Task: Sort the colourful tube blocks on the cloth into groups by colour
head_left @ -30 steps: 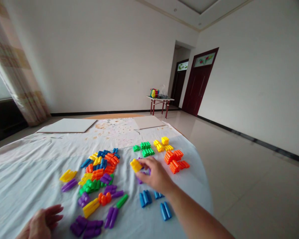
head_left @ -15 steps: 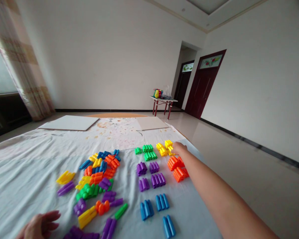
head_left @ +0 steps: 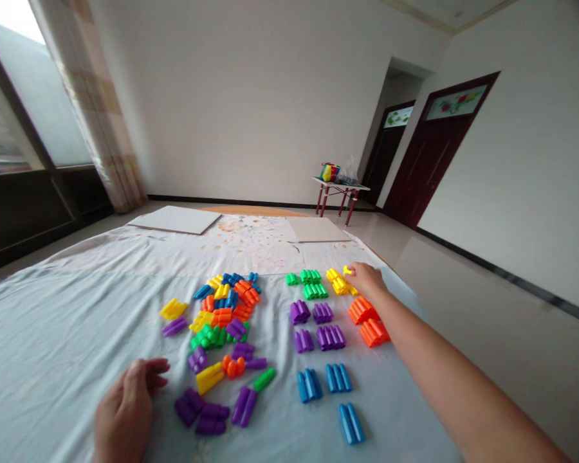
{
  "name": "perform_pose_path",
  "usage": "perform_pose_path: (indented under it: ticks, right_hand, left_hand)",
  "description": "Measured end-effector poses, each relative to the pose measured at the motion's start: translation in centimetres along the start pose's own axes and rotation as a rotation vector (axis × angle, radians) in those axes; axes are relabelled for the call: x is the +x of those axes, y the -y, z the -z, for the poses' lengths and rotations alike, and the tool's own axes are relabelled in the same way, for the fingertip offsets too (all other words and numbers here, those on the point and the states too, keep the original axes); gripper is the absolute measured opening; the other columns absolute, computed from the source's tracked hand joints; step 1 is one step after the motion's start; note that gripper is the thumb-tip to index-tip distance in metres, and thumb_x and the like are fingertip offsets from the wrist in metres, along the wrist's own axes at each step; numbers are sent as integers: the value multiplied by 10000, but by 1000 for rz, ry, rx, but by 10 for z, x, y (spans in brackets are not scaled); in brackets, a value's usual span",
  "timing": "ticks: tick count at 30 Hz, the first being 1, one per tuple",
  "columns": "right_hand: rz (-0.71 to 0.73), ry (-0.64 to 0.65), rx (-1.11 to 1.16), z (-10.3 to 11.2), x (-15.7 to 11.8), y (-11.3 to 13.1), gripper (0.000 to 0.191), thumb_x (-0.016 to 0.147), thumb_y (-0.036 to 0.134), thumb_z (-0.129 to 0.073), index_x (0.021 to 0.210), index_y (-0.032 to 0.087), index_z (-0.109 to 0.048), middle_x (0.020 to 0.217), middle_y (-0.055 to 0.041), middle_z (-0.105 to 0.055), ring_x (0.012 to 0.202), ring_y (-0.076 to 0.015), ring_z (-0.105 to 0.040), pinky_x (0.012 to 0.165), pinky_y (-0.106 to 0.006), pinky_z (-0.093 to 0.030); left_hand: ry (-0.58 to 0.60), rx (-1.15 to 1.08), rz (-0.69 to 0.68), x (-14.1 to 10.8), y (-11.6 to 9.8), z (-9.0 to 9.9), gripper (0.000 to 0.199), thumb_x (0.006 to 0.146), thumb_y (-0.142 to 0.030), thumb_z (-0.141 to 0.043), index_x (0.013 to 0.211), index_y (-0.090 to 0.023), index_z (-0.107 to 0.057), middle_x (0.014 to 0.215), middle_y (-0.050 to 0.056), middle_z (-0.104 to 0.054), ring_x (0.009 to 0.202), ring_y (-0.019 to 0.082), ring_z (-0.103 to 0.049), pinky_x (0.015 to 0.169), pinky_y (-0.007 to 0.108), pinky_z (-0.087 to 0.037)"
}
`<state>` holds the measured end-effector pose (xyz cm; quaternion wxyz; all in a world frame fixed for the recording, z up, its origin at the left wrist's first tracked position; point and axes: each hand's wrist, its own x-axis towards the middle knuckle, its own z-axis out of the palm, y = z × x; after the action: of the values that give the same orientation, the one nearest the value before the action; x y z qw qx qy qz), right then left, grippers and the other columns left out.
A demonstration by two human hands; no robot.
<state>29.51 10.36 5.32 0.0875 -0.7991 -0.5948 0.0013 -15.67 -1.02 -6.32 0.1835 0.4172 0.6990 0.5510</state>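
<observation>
My right hand (head_left: 367,279) is closed on a yellow piece (head_left: 348,270) at the far right of the cloth, beside a yellow group (head_left: 338,281). Nearer me lie orange pieces (head_left: 364,310). Green (head_left: 311,276), purple (head_left: 331,337) and blue (head_left: 310,384) pieces sit in separate groups to their left. My left hand (head_left: 134,402) rests on the cloth, fingers apart and curved, holding nothing. To its right spreads a mixed pile with orange (head_left: 222,316), green (head_left: 210,337), yellow (head_left: 209,378) and purple (head_left: 211,419) pieces.
Two flat boards, one white (head_left: 177,219) and one beige (head_left: 318,229), lie at the far end of the cloth-covered table (head_left: 101,308). Beyond stands a small table (head_left: 340,184) with a colourful bag (head_left: 330,172) and a plastic bag on it.
The view has shifted, so the table's things appear further right or higher. My left hand has come further into view. My right hand now shows a yellow piece raised at its fingertips.
</observation>
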Motion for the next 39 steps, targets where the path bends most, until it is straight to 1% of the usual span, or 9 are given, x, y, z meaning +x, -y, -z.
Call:
perform_pose_path:
  ticks: [3, 5, 8, 13, 19, 23, 31, 36, 39]
  right_hand:
    - [222, -50, 137, -2, -35, 40, 286, 890, 250, -506, 1143, 199, -626, 1095, -53, -679, 1033, -151, -606, 899, -252, -412]
    - [470, -59, 340, -8, -68, 73, 243, 864, 234, -552, 1076, 177, -656, 982, -51, -693, 941, -150, -620, 853, -242, -432]
    - [745, 61, 500, -19, -119, 118, 203, 813, 212, -626, 1007, 190, -682, 913, -38, -689, 879, -163, -616, 832, -274, -437]
    - [846, 178, 496, -35, -162, 162, 274, 781, 264, -686, 1044, 185, -681, 971, -57, -677, 959, -193, -595, 869, -312, -418]
    - [930, 166, 399, -51, -175, 190, 297, 797, 311, -688, 1081, 226, -668, 1033, -53, -663, 1044, -224, -533, 912, -364, -372]
    - [904, 193, 277, -60, -178, 203, 190, 779, 326, -712, 928, 211, -689, 973, -60, -654, 1039, -250, -518, 899, -398, -366]
    - [833, 254, 633, -33, -173, 178, 135, 829, 120, -597, 940, 178, -648, 924, -28, -677, 883, -144, -607, 807, -255, -443]
    - [994, 295, 455, -36, -177, 180, 196, 860, 139, -556, 968, 202, -707, 956, -43, -701, 953, -178, -594, 880, -305, -421]
    - [1074, 232, 315, -44, -182, 191, 266, 868, 138, -528, 1036, 243, -705, 999, -37, -711, 992, -214, -563, 906, -375, -384]
  left_hand:
    - [40, -83, 60, -2, -4, 1, 527, 764, -644, -391, 706, -189, -650, 616, 41, -655, 578, 209, -585, 574, 342, -484]
    - [32, -92, 66, -4, -7, 2, 514, 771, -626, -393, 713, -183, -647, 596, 36, -635, 568, 198, -568, 570, 331, -462]
    - [27, -99, 76, -7, -11, 2, 501, 782, -607, -391, 722, -178, -644, 568, 28, -611, 555, 188, -549, 560, 321, -441]
    - [25, -147, 54, -10, -15, 1, 498, 794, -599, -385, 707, -175, -631, 603, 37, -627, 555, 181, -547, 552, 318, -437]
    - [28, -175, 29, -12, -19, 0, 486, 799, -581, -370, 702, -176, -620, 647, 46, -644, 546, 185, -554, 548, 326, -445]
    - [24, -195, 24, -13, -21, -1, 474, 806, -569, -369, 700, -176, -613, 648, 45, -638, 549, 182, -552, 551, 322, -446]
    - [27, -206, 23, -14, -20, -2, 481, 816, -568, -359, 701, -177, -615, 653, 49, -640, 564, 189, -553, 566, 327, -447]
    - [27, -212, 20, -14, -20, -2, 476, 815, -568, -368, 696, -180, -617, 642, 37, -636, 562, 182, -554, 570, 322, -443]
    - [18, -212, 17, -14, -22, -2, 477, 808, -567, -363, 691, -179, -615, 641, 40, -639, 553, 181, -552, 563, 323, -444]
